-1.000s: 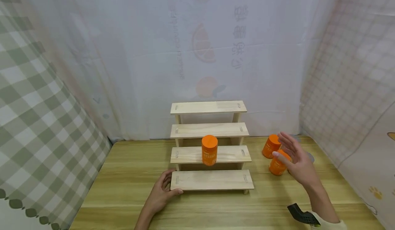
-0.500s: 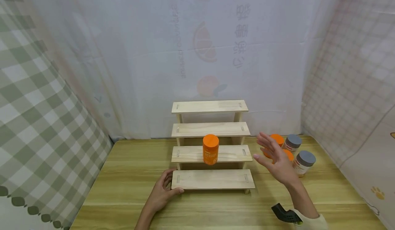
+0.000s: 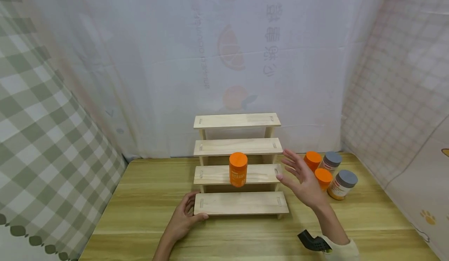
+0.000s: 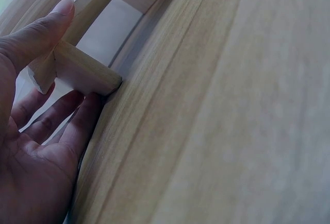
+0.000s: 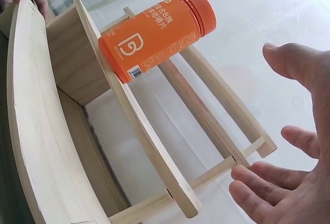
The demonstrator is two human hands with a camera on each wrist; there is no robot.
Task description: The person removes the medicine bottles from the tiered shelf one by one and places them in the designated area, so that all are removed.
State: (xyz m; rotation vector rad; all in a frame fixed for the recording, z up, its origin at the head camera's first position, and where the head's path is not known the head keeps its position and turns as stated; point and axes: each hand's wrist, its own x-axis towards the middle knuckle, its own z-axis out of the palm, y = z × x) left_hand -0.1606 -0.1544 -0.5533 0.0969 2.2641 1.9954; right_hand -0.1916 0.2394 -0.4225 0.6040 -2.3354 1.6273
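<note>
A four-step wooden display rack [image 3: 242,204] stands on the table. My left hand [image 3: 184,218] grips the left end of its lowest step, thumb at the front edge; in the left wrist view the fingers [image 4: 82,116] lie against the rack's side support. An orange supplement bottle [image 3: 238,170] stands upright on the second step from the bottom, its white lettering showing in the right wrist view. My right hand [image 3: 304,181] is beside the rack's right end, thumb and fingers spread, holding nothing. In the right wrist view a gap separates those fingers from the bottle.
Two more orange bottles [image 3: 323,177] stand right of the rack, partly behind my right hand. Next to them are two grey-lidded jars [image 3: 342,184]. A white printed cloth [image 3: 168,78] hangs behind the table [image 3: 147,198], and a checked cloth [image 3: 42,109] on the left.
My right hand has moved left from over the bottles and jars to the rack's right end, uncovering the grey-lidded jars. The left hand stays on the lowest step and the bottle on its step.
</note>
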